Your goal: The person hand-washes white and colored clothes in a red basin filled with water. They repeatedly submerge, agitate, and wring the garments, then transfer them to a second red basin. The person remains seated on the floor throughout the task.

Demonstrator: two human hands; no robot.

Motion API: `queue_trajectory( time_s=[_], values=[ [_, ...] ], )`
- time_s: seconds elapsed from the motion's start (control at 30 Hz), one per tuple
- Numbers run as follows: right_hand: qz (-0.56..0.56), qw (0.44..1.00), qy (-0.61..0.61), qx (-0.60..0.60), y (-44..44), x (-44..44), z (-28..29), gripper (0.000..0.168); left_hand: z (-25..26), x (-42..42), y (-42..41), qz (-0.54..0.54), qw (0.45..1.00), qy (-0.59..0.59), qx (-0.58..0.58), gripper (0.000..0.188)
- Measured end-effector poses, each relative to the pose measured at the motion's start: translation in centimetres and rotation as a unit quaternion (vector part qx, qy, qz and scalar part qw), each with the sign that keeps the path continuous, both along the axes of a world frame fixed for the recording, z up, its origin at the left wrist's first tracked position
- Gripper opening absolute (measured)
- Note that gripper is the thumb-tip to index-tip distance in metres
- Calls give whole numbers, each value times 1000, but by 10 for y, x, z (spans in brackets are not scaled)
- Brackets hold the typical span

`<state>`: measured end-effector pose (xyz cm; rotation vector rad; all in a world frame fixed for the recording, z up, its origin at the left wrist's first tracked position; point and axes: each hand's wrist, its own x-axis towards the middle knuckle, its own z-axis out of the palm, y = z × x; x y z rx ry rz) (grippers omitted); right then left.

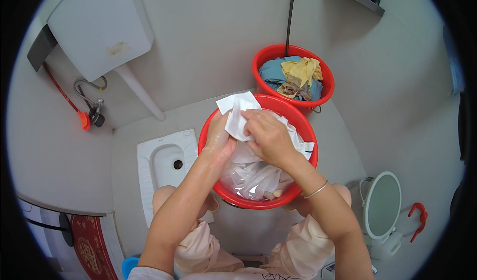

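A red plastic tub [312,131] stands between my knees, holding water and wet white garments [253,177]. Above its far left side, my left hand [220,132] holds a white cloth part [238,105] of a garment, which lies over the fingers and hides some of them. From the right, my right hand [270,136] grips the same cloth, thumb and fingertips curled against it. Both hands look wet. A white piece with a short dark stripe [306,149] rests against the tub's right wall. Near the tub's lower edge a small pale object [277,193] shows.
Beyond, a second red bucket [257,65] holds blue and yellow clothes [302,71]. A squat toilet [167,160] is set in the floor at left, under a white cistern [100,26]. At right are a white bucket with a greenish round top [384,205] and a white jug [389,244].
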<state>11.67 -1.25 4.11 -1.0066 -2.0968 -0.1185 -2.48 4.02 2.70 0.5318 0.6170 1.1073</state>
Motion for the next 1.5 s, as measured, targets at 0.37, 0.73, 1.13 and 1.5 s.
queue_trajectory(
  time_s=[0.37, 0.73, 1.13, 1.5],
  values=[
    [-29, 953, 217, -211, 8, 4, -7, 49, 12, 2, -2, -42, 995, -89, 8, 36],
    [92, 595, 692, -399, 16, 47, 14, 31, 28, -8, 3, -48, 993, -103, 27, 39],
    [65, 700, 620, -349, 23, 38, 6, 25, 10, 23, -24, -116, 992, -39, 35, 40],
    [20, 767, -166, -620, -14, 43, -37, 21, 23, -49, 37, 142, 988, -55, -8, 36]
  ],
)
